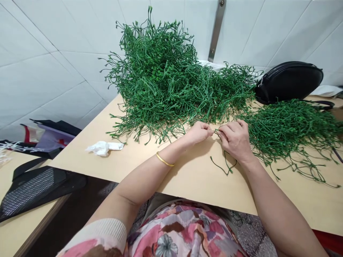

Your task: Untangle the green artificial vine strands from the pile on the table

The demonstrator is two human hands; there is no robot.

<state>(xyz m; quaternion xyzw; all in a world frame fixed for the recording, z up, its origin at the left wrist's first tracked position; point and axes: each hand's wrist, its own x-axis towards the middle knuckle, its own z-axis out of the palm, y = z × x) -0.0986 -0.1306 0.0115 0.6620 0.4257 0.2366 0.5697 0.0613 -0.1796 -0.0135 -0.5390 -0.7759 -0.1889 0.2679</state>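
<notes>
Both hands meet just in front of the big heap of green stems, which serves as the landmark here. The left hand lies with its fingers curled and drawn together, their tips pinching the end of a thin green stem. The right hand faces it, fingertips almost touching those of the left; its fingers are bent inward and pressed together on the same stem. From that pinch the stem hangs down under the right hand and ends in small curled branches resting on the pale wooden surface, nearer the person than the heap. How much of the stem lies inside the right palm cannot be told.

A gold bangle circles the left wrist, on the near side of the heap.

To the right of the big heap, touching its edge, a second, flatter pile of stems spreads across the surface just beyond the right hand. Behind that pile, right of the heap, a black bag stands against the white tiled wall. Left of the heap, and well apart from both hands, a crumpled white tissue lies on the surface. Farther left, beyond the surface's edge, a dark mesh bag rests on a lower board.
</notes>
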